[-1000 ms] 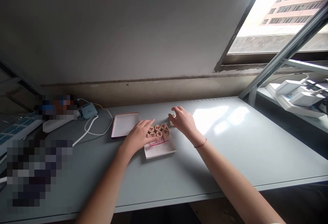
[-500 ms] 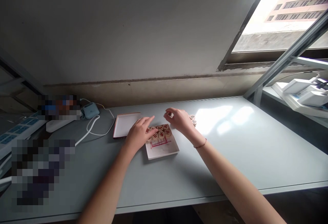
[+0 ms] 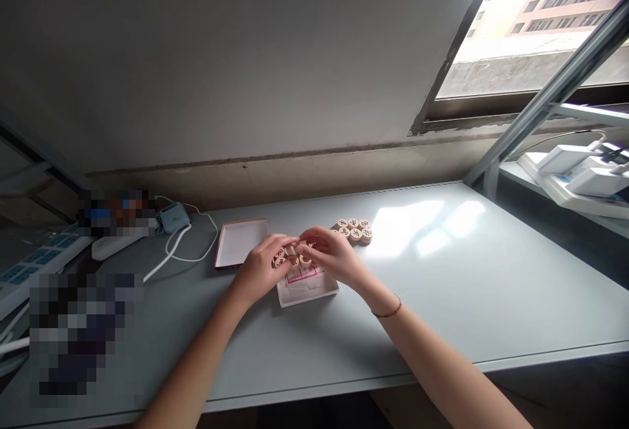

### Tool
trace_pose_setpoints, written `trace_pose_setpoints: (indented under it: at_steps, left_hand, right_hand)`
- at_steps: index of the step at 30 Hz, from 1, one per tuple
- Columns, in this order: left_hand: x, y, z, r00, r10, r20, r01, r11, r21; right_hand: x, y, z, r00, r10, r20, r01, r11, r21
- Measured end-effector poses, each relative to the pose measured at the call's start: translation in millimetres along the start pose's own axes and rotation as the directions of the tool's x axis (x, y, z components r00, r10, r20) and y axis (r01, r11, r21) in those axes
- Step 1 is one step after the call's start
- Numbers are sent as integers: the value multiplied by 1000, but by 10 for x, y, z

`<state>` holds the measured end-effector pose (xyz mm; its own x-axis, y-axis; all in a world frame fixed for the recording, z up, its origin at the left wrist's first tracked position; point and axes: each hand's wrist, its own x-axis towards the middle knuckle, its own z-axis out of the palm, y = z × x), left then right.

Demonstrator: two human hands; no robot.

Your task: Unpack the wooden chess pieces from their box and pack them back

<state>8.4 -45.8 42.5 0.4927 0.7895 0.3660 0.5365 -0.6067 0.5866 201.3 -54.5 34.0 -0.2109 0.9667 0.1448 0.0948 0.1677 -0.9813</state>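
Observation:
Several round wooden pieces with red characters lie in the upper part of a shallow white box. Over the box's left side, my left hand rests its curved fingers and thumb around the pieces, fingers apart. My right hand is over the upper right of the box, its fingers and thumb bent together at the pieces; whatever sits between the fingertips is too hidden to make out. Behind my right hand, stacked round pieces with dark characters stand on the table.
A white box lid with a reddish edge lies left of my left hand. Further left are a blue adapter, white cables and a power strip. The table's front edge runs below my arms.
My right hand has moved left and down from behind the box to over its pieces, uncovering the stacks behind. My left hand has shifted slightly, and the view has moved a little.

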Motion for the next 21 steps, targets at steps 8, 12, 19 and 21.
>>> trace_pose_setpoints:
  at_steps: [8, 12, 19, 21]
  left_hand:
    - [-137, -87, -113, 989, 105, 105, -101, 994, -37]
    - [-138, -134, -79, 970, 113, 217, -131, 989, 72]
    - [-158, -151, -43, 977, 141, 158, -153, 986, 65]
    - [-153, -168, -27, 990, 113, 87, -119, 991, 67]
  right_hand:
    - [-7, -21, -72, 997, 49, -63, -48, 999, 27]
    - [-19, -31, -49, 999, 38, -37, -39, 999, -11]
    - [-73, -33, -6, 996, -10, 83, 21, 990, -140]
    - [-106, -39, 13, 986, -74, 152, 108, 967, -231]
